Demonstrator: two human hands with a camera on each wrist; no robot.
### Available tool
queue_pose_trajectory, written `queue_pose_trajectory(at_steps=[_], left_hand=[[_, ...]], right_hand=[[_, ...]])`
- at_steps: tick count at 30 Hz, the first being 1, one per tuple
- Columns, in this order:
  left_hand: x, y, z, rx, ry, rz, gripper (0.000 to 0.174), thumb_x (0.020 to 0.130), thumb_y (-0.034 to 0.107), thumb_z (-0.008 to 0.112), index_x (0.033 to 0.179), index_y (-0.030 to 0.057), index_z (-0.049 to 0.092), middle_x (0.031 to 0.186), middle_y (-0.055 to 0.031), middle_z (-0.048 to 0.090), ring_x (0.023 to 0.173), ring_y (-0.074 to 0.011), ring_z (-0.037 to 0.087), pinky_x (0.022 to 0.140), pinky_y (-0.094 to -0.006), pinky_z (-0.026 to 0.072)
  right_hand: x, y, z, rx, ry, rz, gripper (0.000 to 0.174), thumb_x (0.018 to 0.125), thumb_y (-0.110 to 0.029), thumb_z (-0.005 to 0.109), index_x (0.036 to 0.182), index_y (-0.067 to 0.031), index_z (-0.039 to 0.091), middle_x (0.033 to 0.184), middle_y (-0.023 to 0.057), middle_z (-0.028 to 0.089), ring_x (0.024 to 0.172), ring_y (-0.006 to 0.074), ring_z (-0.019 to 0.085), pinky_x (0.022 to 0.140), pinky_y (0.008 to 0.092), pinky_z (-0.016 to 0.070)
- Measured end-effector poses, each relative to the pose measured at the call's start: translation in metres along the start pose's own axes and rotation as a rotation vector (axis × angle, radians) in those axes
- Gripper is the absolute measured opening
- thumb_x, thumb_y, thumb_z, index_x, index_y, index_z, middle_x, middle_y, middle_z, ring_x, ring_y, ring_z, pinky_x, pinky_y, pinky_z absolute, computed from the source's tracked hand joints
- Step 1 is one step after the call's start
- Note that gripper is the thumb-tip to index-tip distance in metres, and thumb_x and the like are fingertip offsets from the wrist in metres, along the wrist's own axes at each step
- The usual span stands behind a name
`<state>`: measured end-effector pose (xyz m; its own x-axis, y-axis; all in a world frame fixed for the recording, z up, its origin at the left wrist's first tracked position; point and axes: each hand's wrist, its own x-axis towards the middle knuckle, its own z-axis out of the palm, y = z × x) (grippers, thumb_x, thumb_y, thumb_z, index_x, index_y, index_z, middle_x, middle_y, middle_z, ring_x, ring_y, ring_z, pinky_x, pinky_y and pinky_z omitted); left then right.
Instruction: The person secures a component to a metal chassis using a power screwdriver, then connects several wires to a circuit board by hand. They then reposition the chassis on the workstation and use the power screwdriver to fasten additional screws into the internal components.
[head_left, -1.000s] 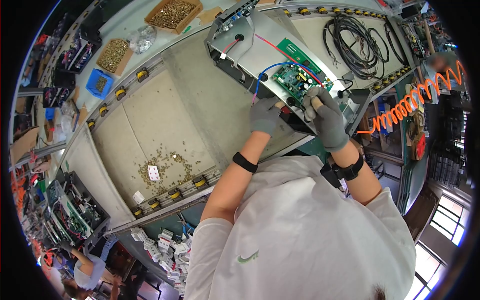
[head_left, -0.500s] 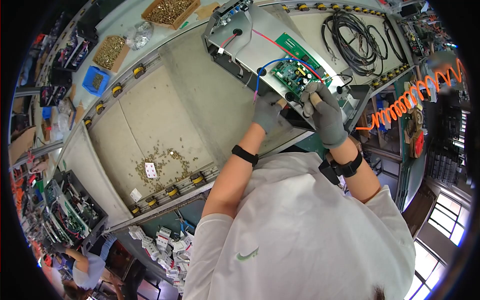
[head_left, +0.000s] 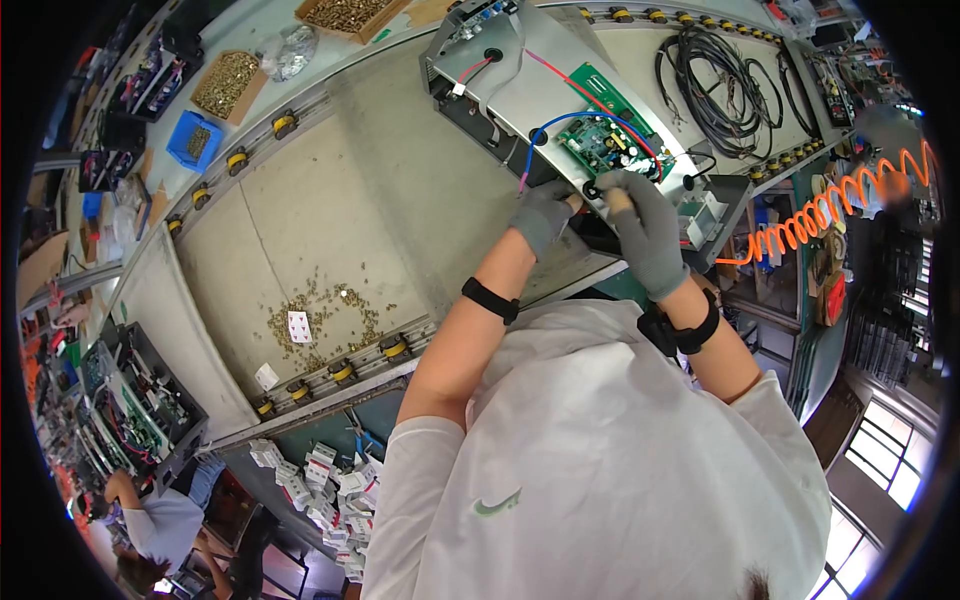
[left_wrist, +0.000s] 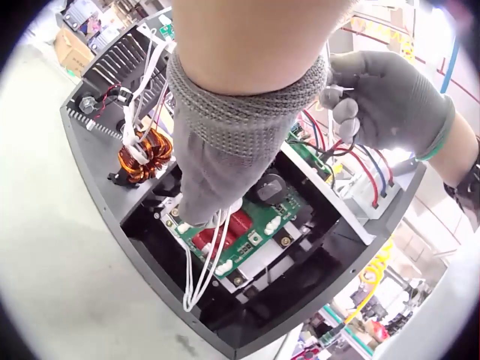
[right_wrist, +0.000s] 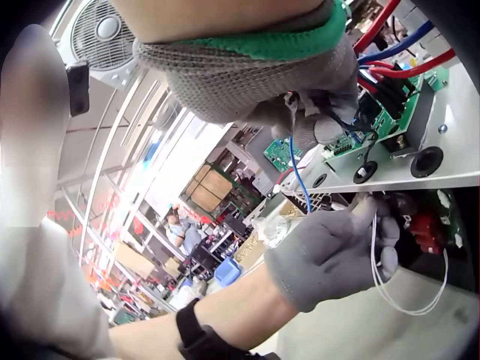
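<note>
Left hand (head_left: 545, 215) is still pinching white wires (left_wrist: 201, 274) at the near edge of the chassis (head_left: 520, 80). Right hand (head_left: 645, 235) is staying curled round thin leads (right_wrist: 346, 124) beside it, and bare bench (head_left: 330, 190) is lying open left of the chassis.

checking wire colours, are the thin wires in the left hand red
No, the left hand pinches thin white wires that hang over the green board.

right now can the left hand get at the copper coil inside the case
Probably yes: the copper coil sits just beside the left hand in the open case, uncovered, though that hand holds white wires.
</note>
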<state>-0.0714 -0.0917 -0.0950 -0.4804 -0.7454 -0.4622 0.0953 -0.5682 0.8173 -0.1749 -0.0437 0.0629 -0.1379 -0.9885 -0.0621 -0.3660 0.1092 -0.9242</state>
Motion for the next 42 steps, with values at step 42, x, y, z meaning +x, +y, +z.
queue_pose_trajectory(at_steps=[42], left_hand=[[-0.051,0.021,-0.004,0.601,0.225,0.205,0.019,0.078,0.014,0.065,0.096,0.0098,0.065,0.093,-0.0101,0.065,0.082,-0.0247,0.062,0.075,-0.0353,0.0486]], right_hand=[[0.016,-0.006,-0.012,-0.663,0.181,-0.435,0.016,0.078,-0.004,0.058,0.094,-0.0073,0.058,0.09,0.0129,0.058,0.078,0.0333,0.059,0.063,0.0391,0.0471]])
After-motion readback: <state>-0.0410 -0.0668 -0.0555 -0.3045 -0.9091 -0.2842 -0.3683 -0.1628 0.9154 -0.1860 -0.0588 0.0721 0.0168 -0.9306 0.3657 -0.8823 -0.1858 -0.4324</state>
